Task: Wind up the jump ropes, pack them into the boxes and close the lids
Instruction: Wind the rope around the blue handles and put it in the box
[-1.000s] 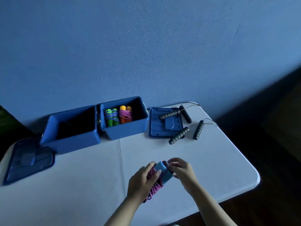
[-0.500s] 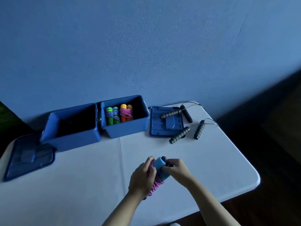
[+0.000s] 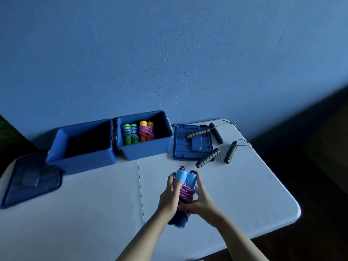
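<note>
- Now, in the head view, the blue-handled jump rope sits upright between both hands near the front of the white table; half a second ago it lay tilted and lower, so the bundle has been turned with its two handle ends pointing away from the person.
- That turn suggests the winding is about finished: the pink cord is wrapped round the handles' middle, and the likely next step is carrying the bundle to a box.
- The left hand grips the bundle from its left side, fingers curled over the cord and the nearer handle.
- The right hand clasps it from the right, thumb across the lower wraps and a finger reaching up along the right handle; both hands are closed on the rope, not merely touching it.
- Far left, the left box stands open and looks dark inside; whether anything lies in it I cannot tell.
- Touching it on the right, the right box holds a green-handled rope and an orange-handled rope, both wound and standing.
- One lid lies right of the boxes, another lid at the far left edge.
- Two black-handled ropes lie unwound on and beside the right lid, so packing is perhaps halfway and no lid is on.
</note>
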`<action>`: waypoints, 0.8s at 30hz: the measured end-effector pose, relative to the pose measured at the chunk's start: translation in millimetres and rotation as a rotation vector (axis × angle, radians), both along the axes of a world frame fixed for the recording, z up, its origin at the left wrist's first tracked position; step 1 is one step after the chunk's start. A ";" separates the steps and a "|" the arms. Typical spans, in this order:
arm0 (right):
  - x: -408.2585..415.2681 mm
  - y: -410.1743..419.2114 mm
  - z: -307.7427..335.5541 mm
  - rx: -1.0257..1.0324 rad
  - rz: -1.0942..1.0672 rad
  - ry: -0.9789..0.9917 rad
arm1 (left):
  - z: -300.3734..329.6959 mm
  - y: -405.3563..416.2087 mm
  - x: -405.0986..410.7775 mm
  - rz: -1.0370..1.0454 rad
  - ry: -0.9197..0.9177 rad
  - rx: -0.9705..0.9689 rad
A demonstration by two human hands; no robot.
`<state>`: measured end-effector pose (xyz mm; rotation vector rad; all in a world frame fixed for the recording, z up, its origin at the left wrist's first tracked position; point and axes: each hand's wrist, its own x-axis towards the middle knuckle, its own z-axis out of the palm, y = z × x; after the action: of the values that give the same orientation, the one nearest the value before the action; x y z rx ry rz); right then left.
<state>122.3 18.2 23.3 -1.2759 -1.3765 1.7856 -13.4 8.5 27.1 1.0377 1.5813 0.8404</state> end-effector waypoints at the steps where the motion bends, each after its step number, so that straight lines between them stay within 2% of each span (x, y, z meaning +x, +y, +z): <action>1: 0.4 0.5 -1.0 0.011 0.016 0.003 | -1.3 0.1 -0.1 -0.006 0.001 -0.009; 10: 4.6 4.9 0.9 0.155 0.110 -0.091 | -14.0 5.2 -0.6 0.078 -0.147 0.003; 14: 4.6 12.0 3.7 0.186 0.109 -0.173 | -10.0 9.8 3.8 0.163 -0.292 -0.036; 16: 4.9 15.2 3.1 0.190 0.107 -0.151 | -10.6 12.5 3.5 0.190 -0.321 -0.043; 20: 9.9 32.8 -0.2 0.096 0.046 0.049 | -6.2 27.4 -0.7 0.135 -0.194 -0.020; 24: 12.1 63.2 10.7 0.110 -0.013 0.059 | -2.9 53.1 -1.5 0.105 -0.102 -0.034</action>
<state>134.5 81.4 34.0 -1.1635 -1.4102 1.7002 -14.9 61.6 24.3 0.8800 1.5687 0.9200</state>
